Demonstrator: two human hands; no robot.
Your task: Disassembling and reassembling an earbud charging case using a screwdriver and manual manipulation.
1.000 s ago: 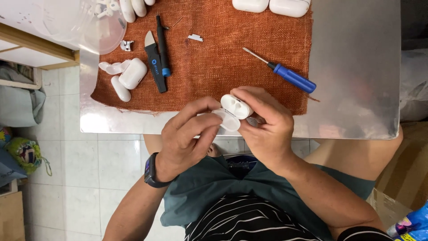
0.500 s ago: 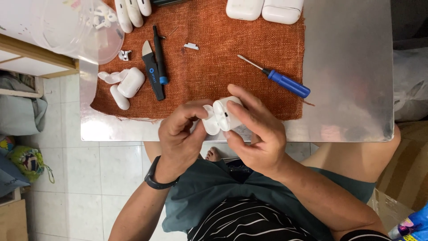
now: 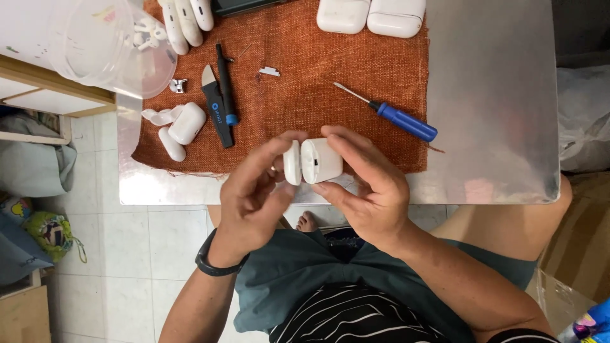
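A: Tiled floor (image 3: 159,254) below, then the steel bench (image 3: 495,114) with a rust-orange cloth (image 3: 318,101) over its left part. What has changed against the earlier views?

B: One second back both hands sat lower, at the bench edge, wrapped round the white earbud case. Half a second back it was turned between the fingers. Now the case (image 3: 321,161) is raised over the near edge of the cloth and its lid (image 3: 292,163) stands hinged off to the left, a dark slit showing on the body.

A: Grip?

B: Right hand (image 3: 365,190) is closed round the case body, thumb under, fingers on top. Left hand (image 3: 254,197) has fingertips pinched on the lid. Judgement: the case is now opened, its inner face presented for inspection.

A: Surroundings, large to small?

B: Clear plastic tub (image 3: 108,44) at top left, lying partly over the cloth; two more closed white cases (image 3: 372,14) at the top edge; loose white shells (image 3: 181,124) at left; black pry tool (image 3: 216,108); blue-handled screwdriver (image 3: 397,117) just beyond the right hand; small metal clip (image 3: 269,72).

A: Obstructions?

B: None between the hands and the tools. The screwdriver is nearest; the pry tool lies near the left hand.
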